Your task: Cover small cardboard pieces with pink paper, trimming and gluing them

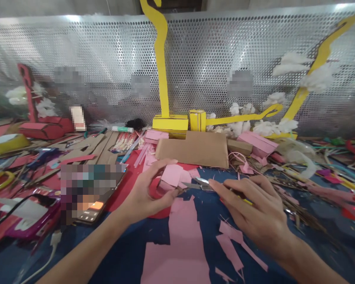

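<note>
Between the thumb and fingers of my left hand [149, 191] is a small pink paper-covered box [170, 176], tilted above the table. My right hand [251, 205] is closed around a utility knife [202, 184], its yellow handle partly hidden by the fingers. The knife's blade points left and its tip is at the box's right side; whether it touches the paper I cannot tell. Below the hands lies a large cut sheet of pink paper [185, 240]. Several pink paper scraps [229, 248] are scattered under my right hand.
Behind the hands stands a brown cardboard piece [192, 149], with yellow paper-covered boxes [170, 122] beyond it. A lit phone [91, 211] and a white cable [51, 252] lie at left. Cardboard strips and craft scraps crowd both sides. A perforated metal panel [195, 51] closes off the back.
</note>
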### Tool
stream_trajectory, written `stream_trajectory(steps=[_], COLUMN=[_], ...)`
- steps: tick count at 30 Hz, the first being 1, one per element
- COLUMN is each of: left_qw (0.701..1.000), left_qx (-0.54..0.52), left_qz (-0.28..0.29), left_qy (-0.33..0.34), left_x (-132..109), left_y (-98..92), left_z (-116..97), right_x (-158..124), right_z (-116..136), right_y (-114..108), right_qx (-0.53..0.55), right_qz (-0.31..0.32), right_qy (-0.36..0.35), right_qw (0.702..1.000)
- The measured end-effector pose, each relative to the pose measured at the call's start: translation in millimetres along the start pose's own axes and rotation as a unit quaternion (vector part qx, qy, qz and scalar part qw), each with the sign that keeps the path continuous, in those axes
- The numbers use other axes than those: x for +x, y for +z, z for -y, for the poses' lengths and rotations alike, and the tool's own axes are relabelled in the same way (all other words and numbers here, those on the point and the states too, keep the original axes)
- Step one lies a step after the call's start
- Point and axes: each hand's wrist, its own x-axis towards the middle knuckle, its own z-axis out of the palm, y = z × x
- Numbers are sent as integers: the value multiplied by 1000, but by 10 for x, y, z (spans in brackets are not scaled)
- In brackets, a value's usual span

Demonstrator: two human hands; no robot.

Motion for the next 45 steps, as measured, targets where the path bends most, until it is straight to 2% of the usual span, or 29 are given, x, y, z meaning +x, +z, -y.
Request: stream_trajectory(steps=[8, 15, 21, 26, 33, 39, 45], left_qw=[1000, 1000, 1000, 1000, 1000, 1000, 1000], left_qx=[13, 5, 6, 7, 12, 11, 13], left_qz=[-9, -2, -4, -7, -4, -3, -2], left_qy=[-1, 3, -6, -2, -1, 2, -1], left_x=[-4, 10, 3, 2, -9, -10, -9], left_y=[6, 1, 5, 13, 14, 11, 5], left_z=[-1, -11, -21, -25, -7, -5, -9], right_x=[-28, 40, 13, 28, 25, -48, -91], right_z=[21, 35, 9, -4, -14, -11, -5], right_y=[38, 0, 32, 34, 60, 71, 122], right_qx=[0, 6, 11, 14, 16, 27, 40], right_qz=[44, -8, 28, -5, 28, 0, 58], right_qy=[-5, 3, 4, 40, 46, 79, 70], right_qw=[999, 1000, 1000, 999, 998, 997, 995])
